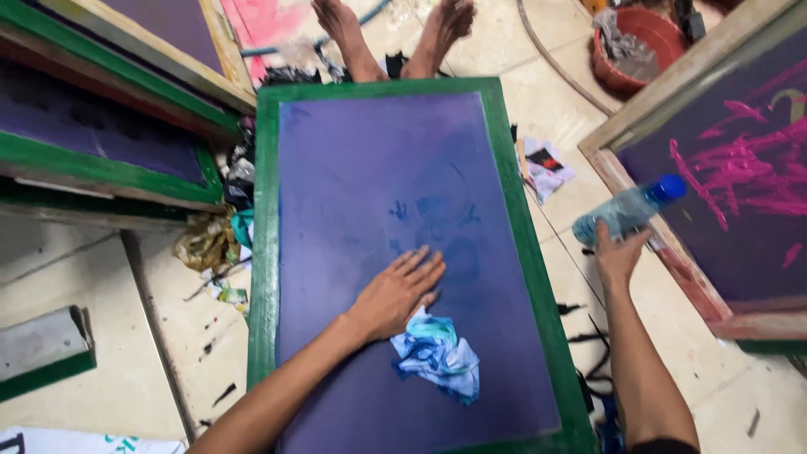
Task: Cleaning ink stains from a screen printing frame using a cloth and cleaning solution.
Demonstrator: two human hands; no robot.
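Forearms nearest us: our left hand (397, 292) presses flat, fingers spread, on the green-framed purple screen (403, 210) beside a blue-stained rag (437, 353), wiping step; our right hand (620, 252) grips a clear bottle (629, 210); next needs wetting.

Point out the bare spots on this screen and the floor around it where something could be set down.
Free: the upper mesh of the green-framed screen beyond the left hand, and the tiles between its right edge and the right hand with the bottle. Crowded: the rag below, and scraps along the left edge.
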